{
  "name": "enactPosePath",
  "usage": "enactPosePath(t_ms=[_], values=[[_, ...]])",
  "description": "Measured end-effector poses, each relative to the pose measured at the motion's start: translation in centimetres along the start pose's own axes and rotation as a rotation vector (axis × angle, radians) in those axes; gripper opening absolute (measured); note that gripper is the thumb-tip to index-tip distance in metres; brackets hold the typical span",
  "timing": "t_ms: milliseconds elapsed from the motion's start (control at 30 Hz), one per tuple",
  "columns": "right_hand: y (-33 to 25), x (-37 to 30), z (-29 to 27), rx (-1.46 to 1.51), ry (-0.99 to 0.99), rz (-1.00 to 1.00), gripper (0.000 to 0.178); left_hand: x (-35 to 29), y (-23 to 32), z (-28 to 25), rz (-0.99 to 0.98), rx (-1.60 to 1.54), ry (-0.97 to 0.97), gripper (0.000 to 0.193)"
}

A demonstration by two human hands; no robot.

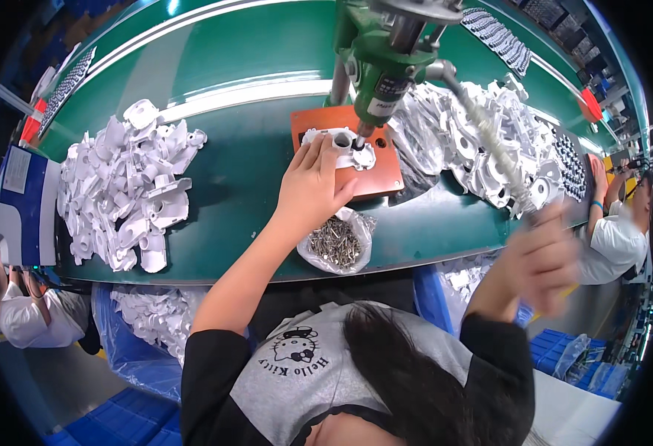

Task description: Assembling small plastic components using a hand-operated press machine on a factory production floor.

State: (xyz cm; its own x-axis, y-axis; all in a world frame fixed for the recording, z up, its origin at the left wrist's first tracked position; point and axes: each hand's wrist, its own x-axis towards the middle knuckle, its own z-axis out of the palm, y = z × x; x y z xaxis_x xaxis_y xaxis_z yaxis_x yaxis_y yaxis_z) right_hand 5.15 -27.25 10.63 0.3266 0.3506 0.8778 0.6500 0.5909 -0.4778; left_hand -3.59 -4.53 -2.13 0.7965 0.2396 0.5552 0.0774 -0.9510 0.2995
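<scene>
My left hand (313,182) steadies a white plastic part (364,157) on the orange-brown block (375,183), fingertips on the part and thumb spread to the side. Above them stands a green hand press (381,70). Its tip comes down at the part, beside the round collar, close to my fingers. My right hand (543,260), smeared by motion, is closed round the end of the press lever (494,145), which slopes down to the right. Just in front of the block lies a clear bag of small metal screws or pins (335,244).
A heap of white plastic parts (130,186) covers the table's left side; another heap (490,141) lies right of the press, beside crumpled clear plastic (418,134). Blue lined bins (137,334) sit below the front edge. Other people (616,238) are at both sides.
</scene>
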Motion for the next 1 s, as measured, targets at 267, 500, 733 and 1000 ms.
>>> enactPosePath(t_ms=[267,500,733,1000], values=[[-0.8,0.6,-4.4,0.020,-0.179,-0.075,0.038,3.0,0.3,-1.2,-0.191,-0.079,-0.215,0.057],[14.5,22.0,2.1,0.048,0.211,0.412,0.041,6.4,-2.9,-2.9,-0.159,-0.414,-0.469,0.038],[13.2,7.9,-5.6,-0.125,0.235,0.328,0.038,7.7,-12.4,-1.9,-0.441,-0.313,0.066,0.025],[9.2,-9.9,-29.3,-1.786,0.165,0.561,0.044,9.5,-18.7,0.3,-0.539,-0.089,0.133,0.048]])
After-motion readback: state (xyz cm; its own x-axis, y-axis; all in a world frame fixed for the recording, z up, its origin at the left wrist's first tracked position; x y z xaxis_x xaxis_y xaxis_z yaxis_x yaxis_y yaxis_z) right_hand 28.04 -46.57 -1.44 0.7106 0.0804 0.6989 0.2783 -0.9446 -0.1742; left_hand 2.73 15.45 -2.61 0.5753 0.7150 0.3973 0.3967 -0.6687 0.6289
